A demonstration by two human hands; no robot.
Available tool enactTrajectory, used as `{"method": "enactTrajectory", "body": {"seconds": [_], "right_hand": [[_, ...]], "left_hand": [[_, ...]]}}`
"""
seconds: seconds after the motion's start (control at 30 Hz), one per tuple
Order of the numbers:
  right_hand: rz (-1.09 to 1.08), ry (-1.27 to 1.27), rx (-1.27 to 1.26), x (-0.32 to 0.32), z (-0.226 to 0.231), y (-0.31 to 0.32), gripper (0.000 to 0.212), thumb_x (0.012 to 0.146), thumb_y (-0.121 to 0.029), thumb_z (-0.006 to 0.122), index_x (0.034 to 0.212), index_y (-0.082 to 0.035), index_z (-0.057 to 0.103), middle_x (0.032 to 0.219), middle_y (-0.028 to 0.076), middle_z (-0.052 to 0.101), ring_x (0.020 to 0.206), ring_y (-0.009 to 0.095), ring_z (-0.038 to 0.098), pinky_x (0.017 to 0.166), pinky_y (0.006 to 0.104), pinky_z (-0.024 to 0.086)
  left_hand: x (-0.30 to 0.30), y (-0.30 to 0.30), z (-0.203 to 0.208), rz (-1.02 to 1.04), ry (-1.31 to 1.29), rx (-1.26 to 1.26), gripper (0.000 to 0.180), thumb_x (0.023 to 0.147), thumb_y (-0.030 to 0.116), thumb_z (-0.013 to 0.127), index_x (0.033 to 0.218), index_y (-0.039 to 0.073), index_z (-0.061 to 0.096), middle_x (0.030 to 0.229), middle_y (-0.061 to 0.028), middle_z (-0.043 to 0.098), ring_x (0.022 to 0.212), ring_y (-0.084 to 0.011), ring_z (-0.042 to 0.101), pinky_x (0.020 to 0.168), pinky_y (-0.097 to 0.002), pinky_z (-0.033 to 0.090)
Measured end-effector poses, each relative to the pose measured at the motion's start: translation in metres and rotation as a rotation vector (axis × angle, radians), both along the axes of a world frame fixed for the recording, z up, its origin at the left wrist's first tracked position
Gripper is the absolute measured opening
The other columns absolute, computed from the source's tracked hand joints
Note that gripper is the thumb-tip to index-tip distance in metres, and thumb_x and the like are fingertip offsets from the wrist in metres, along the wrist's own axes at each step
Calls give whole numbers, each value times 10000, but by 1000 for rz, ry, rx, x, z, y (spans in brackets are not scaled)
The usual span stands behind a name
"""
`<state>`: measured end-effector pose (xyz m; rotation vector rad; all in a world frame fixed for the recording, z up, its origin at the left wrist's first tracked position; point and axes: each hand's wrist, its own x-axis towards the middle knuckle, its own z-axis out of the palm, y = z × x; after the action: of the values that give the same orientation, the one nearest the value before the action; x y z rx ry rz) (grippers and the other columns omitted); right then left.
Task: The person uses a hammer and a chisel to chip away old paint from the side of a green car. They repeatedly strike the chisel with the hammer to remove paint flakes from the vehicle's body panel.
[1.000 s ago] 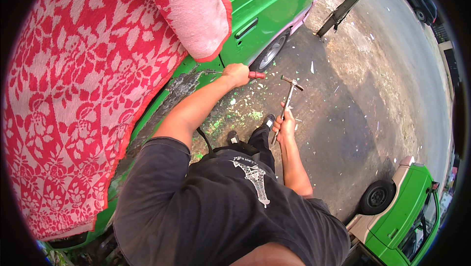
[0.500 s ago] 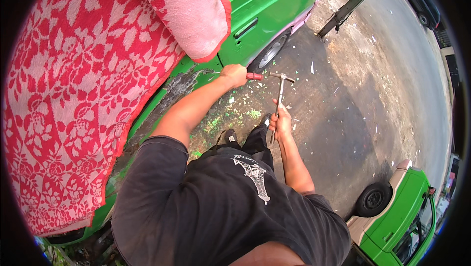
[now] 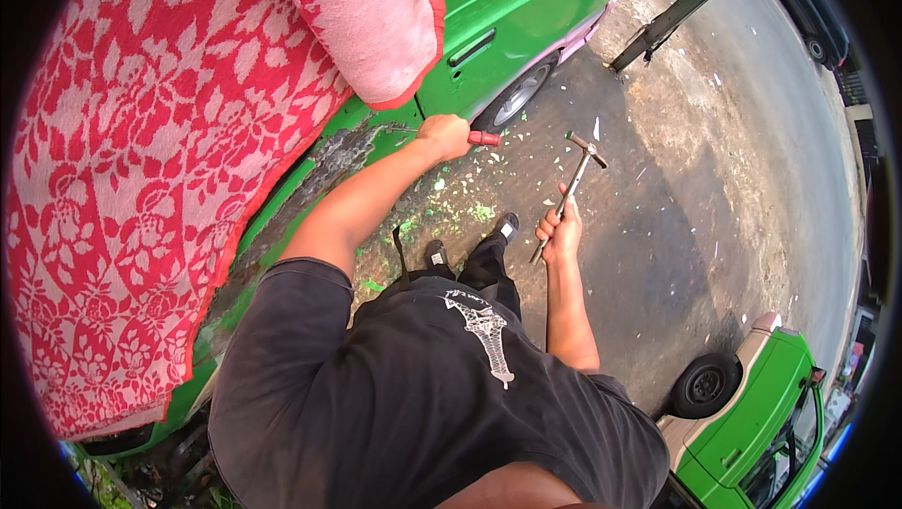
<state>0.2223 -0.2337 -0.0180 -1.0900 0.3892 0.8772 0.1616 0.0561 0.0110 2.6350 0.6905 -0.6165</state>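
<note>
My left hand (image 3: 445, 136) is wrapped round a screwdriver (image 3: 485, 139) whose red handle end sticks out to the right. Its thin shaft points left, toward a grey, scraped patch (image 3: 346, 150) on the green car body (image 3: 517, 16); whether the tip touches the metal I cannot tell. Gripped in my right hand (image 3: 562, 231) is a metal hammer (image 3: 576, 177), tilted with its head up and away to the right of the screwdriver. A gap separates the hammer head from the red handle.
A red and pink floral blanket (image 3: 178, 161) drapes over the car on the left. Green and pale paint chips (image 3: 460, 218) litter the dark ground by my feet. A post (image 3: 691, 7) stands at the far right. Another green vehicle (image 3: 752, 410) is at lower right.
The hammer has swung away from the screwdriver's handle end, to the right. My right hand has shifted right with it. My left hand has stayed nearly in place.
</note>
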Motion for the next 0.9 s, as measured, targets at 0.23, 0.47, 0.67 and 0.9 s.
{"method": "enactTrajectory", "body": {"seconds": [0.23,0.47,0.67,0.9], "right_hand": [[104,84,5,-17,-3,-3,371,1073,-356,370,1385,-204,500,556,-48,314,415,72,246,378,246,244],[132,96,-10,-27,-13,-10,373,1069,-362,383,1384,-198,498,550,-41,326,407,72,263,364,252,262],[103,127,-14,-31,-9,-15,358,1062,-367,399,1354,-193,508,542,-38,330,395,73,260,355,254,259],[160,101,-45,-34,-10,-15,365,1061,-385,393,1368,-223,508,559,-39,318,411,71,260,371,249,254]], "left_hand": [[-6,-5,2,-48,35,2,273,816,214,590,931,23,747,972,-210,718,909,-362,707,809,-453,560],[-6,-11,6,-120,73,14,259,803,182,601,951,31,751,991,-189,724,943,-345,705,830,-445,559],[-3,-10,-1,-117,87,47,264,810,206,610,949,31,750,995,-194,720,952,-346,701,835,-445,556],[0,-9,2,-101,69,47,268,816,215,605,946,31,751,996,-200,719,945,-349,703,825,-449,558]]}}
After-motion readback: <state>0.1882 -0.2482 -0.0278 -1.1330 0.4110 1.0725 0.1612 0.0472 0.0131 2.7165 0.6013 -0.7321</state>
